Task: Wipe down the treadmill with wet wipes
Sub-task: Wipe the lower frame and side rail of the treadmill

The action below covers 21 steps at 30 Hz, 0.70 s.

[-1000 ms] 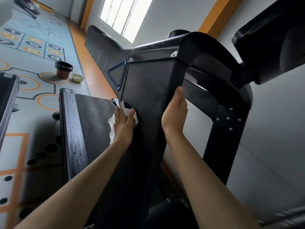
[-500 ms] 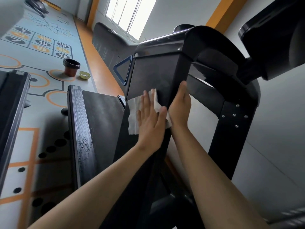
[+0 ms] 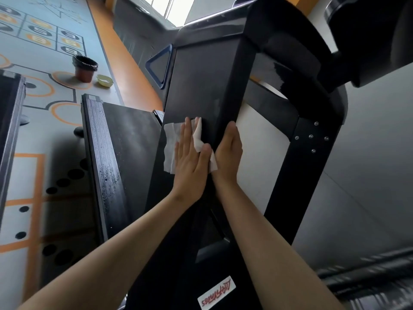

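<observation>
The black treadmill (image 3: 201, 81) fills the middle of the view, its broad upright panel facing me. My left hand (image 3: 190, 157) lies flat on that panel with fingers together, pressing a white wet wipe (image 3: 171, 144) against it. Part of the wipe is hidden under the palm, and it sticks out on both sides of the hand. My right hand (image 3: 228, 153) grips the panel's right edge just beside the left hand. The treadmill belt (image 3: 131, 139) lies below to the left, with its ribbed side rail (image 3: 100, 153).
A red-brown pot lined with a black bag (image 3: 84, 69) and a small yellow dish (image 3: 104, 81) stand on the patterned floor at upper left. Another machine's edge (image 3: 9, 121) runs along the left. The console (image 3: 368, 39) overhangs at upper right, above a grey wall.
My left hand slid the wipe from the panel's left edge up and right across it, then back down a little. The right hand has stayed on the right edge.
</observation>
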Motion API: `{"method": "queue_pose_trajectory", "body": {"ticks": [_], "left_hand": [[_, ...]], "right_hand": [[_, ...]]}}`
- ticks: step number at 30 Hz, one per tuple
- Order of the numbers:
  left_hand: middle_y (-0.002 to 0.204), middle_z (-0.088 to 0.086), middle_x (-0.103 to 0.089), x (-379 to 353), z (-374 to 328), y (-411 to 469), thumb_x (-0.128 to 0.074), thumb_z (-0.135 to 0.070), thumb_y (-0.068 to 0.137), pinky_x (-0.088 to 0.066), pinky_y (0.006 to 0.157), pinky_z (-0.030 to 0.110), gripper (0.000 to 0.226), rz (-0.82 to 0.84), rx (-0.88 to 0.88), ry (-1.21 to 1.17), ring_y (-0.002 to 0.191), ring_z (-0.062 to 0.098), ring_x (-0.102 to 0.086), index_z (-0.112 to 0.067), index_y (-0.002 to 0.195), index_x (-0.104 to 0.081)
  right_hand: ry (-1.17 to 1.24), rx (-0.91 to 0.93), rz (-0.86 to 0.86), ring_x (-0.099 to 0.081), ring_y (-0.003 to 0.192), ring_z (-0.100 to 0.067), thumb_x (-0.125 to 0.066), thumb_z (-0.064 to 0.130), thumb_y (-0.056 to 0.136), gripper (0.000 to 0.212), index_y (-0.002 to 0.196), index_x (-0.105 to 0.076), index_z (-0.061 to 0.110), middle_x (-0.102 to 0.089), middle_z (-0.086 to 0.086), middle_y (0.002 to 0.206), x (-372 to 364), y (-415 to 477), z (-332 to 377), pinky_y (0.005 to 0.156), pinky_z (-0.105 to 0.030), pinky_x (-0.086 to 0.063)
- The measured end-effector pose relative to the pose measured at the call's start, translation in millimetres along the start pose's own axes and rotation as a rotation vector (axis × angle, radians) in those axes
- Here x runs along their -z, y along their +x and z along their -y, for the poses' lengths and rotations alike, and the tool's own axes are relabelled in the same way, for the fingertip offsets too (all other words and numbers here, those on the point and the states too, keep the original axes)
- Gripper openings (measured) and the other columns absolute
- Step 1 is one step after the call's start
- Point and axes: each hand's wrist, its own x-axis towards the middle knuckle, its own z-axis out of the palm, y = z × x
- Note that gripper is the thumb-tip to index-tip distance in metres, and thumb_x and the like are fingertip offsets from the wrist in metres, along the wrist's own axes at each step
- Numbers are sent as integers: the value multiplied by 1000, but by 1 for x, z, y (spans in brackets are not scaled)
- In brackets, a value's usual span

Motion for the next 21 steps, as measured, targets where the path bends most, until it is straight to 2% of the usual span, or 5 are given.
{"method": "queue_pose_trajectory", "body": {"ticks": [8,13,15,18,21], "left_hand": [[162,-14,0,4,46,-9,-25,-59,92,-9,123,46,71,-113,223,-30,149,5,0,-32,155,-6],[164,-7,-6,13,60,4,-31,-34,106,-10,121,38,57,-179,404,9,148,7,-7,-23,157,-9],[163,-2,-14,19,74,11,-36,-44,99,-15,121,41,64,-184,479,-45,148,12,-13,-23,156,-14],[149,14,-40,21,123,17,-38,-64,74,-33,111,57,86,-257,636,-123,136,34,-39,-19,146,-30],[154,12,-33,22,92,3,-35,-68,72,-30,113,53,95,-234,766,-101,138,32,-37,-18,152,-23]], "right_hand": [[-62,-37,-61,-43,105,-11,-31,36,106,48,136,-46,1,-55,-20,129,0,-24,-2,66,5,-33],[-61,-13,-83,-49,101,-2,-30,33,107,43,117,-55,0,-59,-1,102,-2,-32,7,84,-32,-51],[-57,-11,-87,-50,101,-4,-31,33,107,41,114,-56,2,-57,1,103,-3,-32,6,87,-41,-51],[-39,2,-91,-45,102,-8,-31,30,107,42,116,-57,-1,-58,-3,106,-2,-33,8,81,-31,-48],[-46,-1,-90,-44,103,-13,-31,30,107,44,115,-56,-5,-57,-11,106,0,-34,10,85,-36,-48]]}}
